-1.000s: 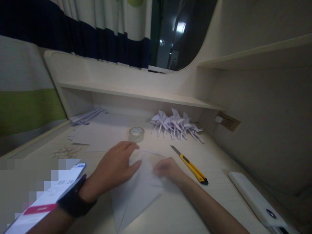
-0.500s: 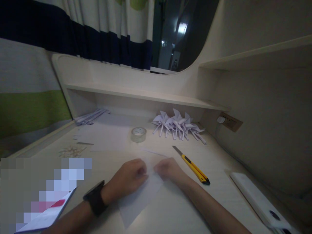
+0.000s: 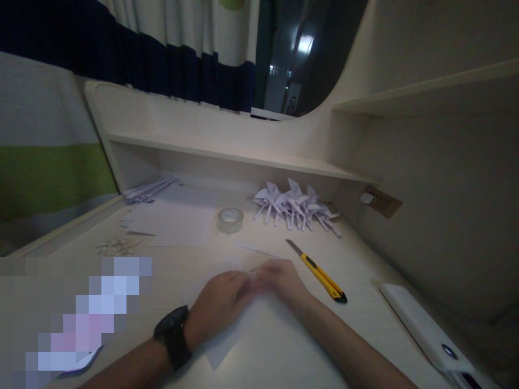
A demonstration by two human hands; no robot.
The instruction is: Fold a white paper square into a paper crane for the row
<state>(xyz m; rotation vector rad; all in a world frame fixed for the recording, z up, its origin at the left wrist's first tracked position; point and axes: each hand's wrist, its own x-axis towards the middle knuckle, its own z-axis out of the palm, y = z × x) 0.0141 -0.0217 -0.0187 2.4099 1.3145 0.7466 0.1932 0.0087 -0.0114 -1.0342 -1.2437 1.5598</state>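
Already a heap of finished paper pinwheels [image 3: 295, 208] lies at the back of the surface [image 3: 365, 259]; one more is only at its folding stage. Left hand [image 3: 221, 305] and right hand [image 3: 279, 278] meet, fingers pinched on the thin, creased white sheet [image 3: 227, 346] lying flat beneath them. Nearby: glossy tape roll [image 3: 230, 220], yellow utility knife [image 3: 318, 270].

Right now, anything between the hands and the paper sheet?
Nothing visible: left hand and right hand both rest directly on the folded paper sheet. The utility knife lies apart, to the right.
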